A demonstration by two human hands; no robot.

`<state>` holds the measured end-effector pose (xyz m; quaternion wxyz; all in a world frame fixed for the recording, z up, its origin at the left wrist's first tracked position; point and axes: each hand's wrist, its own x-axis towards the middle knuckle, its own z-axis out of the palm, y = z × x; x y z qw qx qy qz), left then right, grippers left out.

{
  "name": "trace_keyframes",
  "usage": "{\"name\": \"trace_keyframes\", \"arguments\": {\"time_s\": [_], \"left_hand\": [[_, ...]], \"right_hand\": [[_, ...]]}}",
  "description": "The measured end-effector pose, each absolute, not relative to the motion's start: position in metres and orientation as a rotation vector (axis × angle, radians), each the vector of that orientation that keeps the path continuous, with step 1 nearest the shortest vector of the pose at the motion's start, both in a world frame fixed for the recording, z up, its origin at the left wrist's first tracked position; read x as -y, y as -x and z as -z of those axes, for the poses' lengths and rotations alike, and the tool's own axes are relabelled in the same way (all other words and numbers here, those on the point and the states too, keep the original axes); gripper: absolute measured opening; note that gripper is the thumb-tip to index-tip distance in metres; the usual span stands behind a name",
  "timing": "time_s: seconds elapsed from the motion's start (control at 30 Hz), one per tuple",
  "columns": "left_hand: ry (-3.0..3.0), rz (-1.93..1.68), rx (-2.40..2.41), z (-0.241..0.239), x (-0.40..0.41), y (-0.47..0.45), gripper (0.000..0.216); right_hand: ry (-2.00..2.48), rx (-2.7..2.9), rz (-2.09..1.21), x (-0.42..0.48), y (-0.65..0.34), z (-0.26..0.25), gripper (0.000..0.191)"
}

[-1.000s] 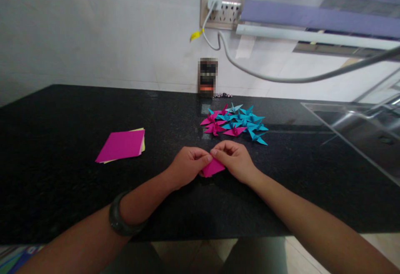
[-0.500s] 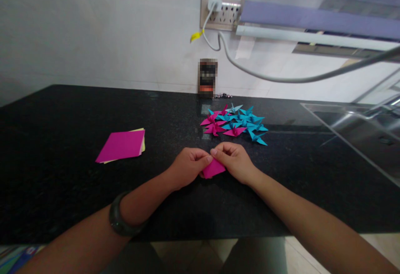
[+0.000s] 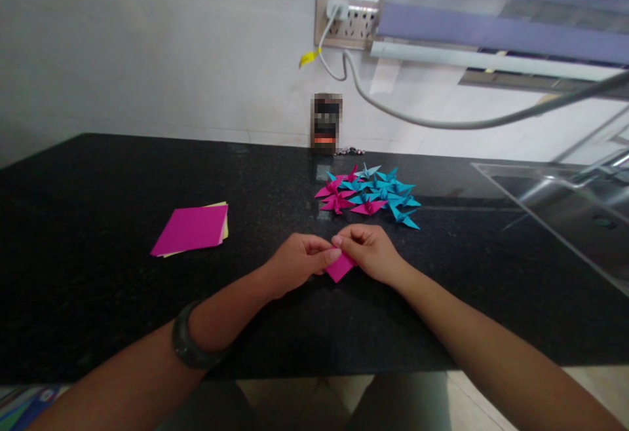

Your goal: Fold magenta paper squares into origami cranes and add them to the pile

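Note:
A small folded piece of pink origami paper [image 3: 339, 268] is pinched between my two hands, low in the middle of the view. My left hand [image 3: 302, 261] grips its upper left edge, thumb on top. From the other side, my right hand [image 3: 371, 253] holds the upper right part, and the thumbs nearly meet. The fingertips under the paper are hidden. Just beyond my hands lies a cluster of pink and blue paper cranes [image 3: 378, 194]. To the left rests a stack of square paper [image 3: 191, 229], pink on top with yellow edges showing.
The black countertop [image 3: 98, 274] meets a white tiled wall. A blurred-out dark box [image 3: 326, 123] stands against the wall, with a beaded string [image 3: 351, 151] beside it. A metal sink [image 3: 580, 215] lies at right. A grey cable [image 3: 432, 123] hangs from the socket [image 3: 346, 21].
The pink paper has turned slightly, so one corner now points down toward me. My left thumb has slid a little to the right across it.

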<state>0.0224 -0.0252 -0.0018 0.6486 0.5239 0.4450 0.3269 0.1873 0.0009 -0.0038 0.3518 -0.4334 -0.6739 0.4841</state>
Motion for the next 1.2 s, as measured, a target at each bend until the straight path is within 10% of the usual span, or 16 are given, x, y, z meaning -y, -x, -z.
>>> {"name": "trace_keyframes", "arguments": {"time_s": [0.6, 1.2], "left_hand": [[-0.976, -1.007, -1.092, 0.002, 0.021, -0.023, 0.034], [-0.826, -0.985, -0.925, 0.001, 0.020, -0.019, 0.016]], "right_hand": [[1.123, 1.544, -1.152, 0.003, -0.181, 0.009, 0.020], [0.650, 2.218, -0.059, 0.004, -0.198, 0.003, 0.024]]}}
